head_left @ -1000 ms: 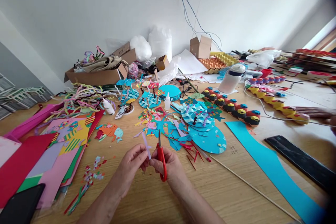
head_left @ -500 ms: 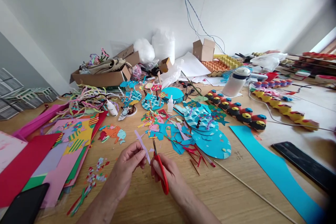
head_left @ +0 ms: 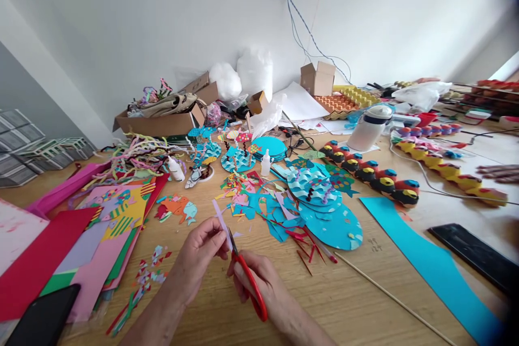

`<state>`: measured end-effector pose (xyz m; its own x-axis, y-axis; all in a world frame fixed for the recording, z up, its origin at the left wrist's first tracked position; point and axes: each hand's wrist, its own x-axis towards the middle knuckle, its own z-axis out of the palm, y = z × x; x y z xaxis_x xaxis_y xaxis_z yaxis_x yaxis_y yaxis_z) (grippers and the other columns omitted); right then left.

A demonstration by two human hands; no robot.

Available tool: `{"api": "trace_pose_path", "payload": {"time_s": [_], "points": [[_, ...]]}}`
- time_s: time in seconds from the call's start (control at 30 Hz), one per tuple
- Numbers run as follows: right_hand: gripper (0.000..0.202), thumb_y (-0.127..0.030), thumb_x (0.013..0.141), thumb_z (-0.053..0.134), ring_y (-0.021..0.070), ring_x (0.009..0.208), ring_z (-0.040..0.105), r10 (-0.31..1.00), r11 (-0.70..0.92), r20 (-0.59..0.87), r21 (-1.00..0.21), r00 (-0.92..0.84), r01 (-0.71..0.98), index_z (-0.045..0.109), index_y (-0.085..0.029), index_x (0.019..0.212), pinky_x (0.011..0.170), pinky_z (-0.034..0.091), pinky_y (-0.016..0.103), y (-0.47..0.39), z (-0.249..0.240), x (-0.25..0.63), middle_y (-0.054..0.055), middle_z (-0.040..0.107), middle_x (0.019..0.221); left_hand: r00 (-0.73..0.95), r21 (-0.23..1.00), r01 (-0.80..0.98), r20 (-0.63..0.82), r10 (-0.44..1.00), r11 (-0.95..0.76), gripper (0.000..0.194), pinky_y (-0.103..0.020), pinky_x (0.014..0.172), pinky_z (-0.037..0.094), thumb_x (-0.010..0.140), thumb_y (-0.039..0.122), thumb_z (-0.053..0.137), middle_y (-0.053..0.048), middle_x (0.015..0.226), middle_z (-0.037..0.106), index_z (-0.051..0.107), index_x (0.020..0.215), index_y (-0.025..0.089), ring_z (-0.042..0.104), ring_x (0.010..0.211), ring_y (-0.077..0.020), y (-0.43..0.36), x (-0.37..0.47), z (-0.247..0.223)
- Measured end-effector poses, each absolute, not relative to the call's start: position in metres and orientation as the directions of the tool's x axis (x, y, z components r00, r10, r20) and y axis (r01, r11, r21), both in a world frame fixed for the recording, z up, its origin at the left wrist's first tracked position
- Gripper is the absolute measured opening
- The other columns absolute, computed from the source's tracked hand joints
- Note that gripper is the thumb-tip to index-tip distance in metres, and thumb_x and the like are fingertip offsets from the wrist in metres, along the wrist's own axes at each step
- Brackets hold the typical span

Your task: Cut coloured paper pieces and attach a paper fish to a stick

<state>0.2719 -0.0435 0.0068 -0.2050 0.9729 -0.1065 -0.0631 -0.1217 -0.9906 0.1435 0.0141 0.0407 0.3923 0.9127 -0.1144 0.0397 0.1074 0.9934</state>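
Note:
Between the thumb and fingers of my left hand (head_left: 205,251) is a narrow lilac paper strip (head_left: 219,215), its upper end sticking up. My right hand (head_left: 255,278) is closed round the red handles of a pair of scissors (head_left: 254,293). The scissor blades point up and left and lie against the strip's right edge, just beside my left fingertips. Past the hands lie blue and mixed paper scraps (head_left: 251,203). Tiny paper bits (head_left: 148,267) are scattered on the table left of my left forearm.
Coloured paper sheets (head_left: 87,257) and a phone (head_left: 46,311) lie at left. Blue discs with wavy trim (head_left: 330,224), a wooden stick (head_left: 389,294) and a long blue sheet (head_left: 430,265) occupy the right. A glue bottle (head_left: 265,164) stands behind the scraps. Another person's hand (head_left: 498,173) shows at far right.
The scissors have tilted left, and their blades have come up to the lilac strip. My left hand keeps its hold. Another person's hand has appeared at the right edge.

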Motion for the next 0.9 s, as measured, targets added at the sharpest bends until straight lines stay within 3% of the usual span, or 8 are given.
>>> {"api": "trace_pose_path", "payload": {"time_s": [0.33,0.63,0.9], "points": [[0.027,-0.03,0.083,0.037,0.0062,0.042,0.036,0.984,-0.055,-0.059,-0.998,-0.166,0.028,0.04,-0.017,0.058,0.042,0.03,0.016,-0.0427,0.0014,0.2724,-0.007,0.034,0.047,0.392,0.985,-0.013,-0.154,0.907,0.172,0.014,-0.02,0.052,0.038,0.074,0.025,0.052,0.003,0.057,0.051,0.051,0.064,0.016,0.045,0.054,-0.0091,0.0111,0.1487,0.04],[0.031,-0.031,0.084,0.038,0.0065,0.049,0.027,0.995,0.071,0.051,-0.971,-0.091,0.23,0.041,-0.016,0.057,0.044,0.021,0.019,-0.044,0.0011,0.271,-0.006,0.03,0.052,0.382,0.975,-0.054,-0.18,0.906,0.217,0.016,-0.02,0.052,0.039,0.072,0.029,0.056,0.002,0.057,0.052,0.052,0.065,0.016,0.046,0.055,-0.0097,0.01,0.1508,0.0397],[0.029,-0.028,0.083,0.04,0.0074,0.049,0.03,0.99,0.136,0.124,-0.942,-0.061,0.307,0.04,-0.017,0.056,0.046,0.023,0.02,-0.0435,-0.0011,0.2716,-0.005,0.035,0.052,0.385,0.97,-0.087,-0.177,0.906,0.226,0.016,-0.022,0.054,0.04,0.072,0.03,0.056,0.001,0.059,0.052,0.053,0.066,0.016,0.047,0.056,-0.0104,0.0098,0.15,0.0367]]}}
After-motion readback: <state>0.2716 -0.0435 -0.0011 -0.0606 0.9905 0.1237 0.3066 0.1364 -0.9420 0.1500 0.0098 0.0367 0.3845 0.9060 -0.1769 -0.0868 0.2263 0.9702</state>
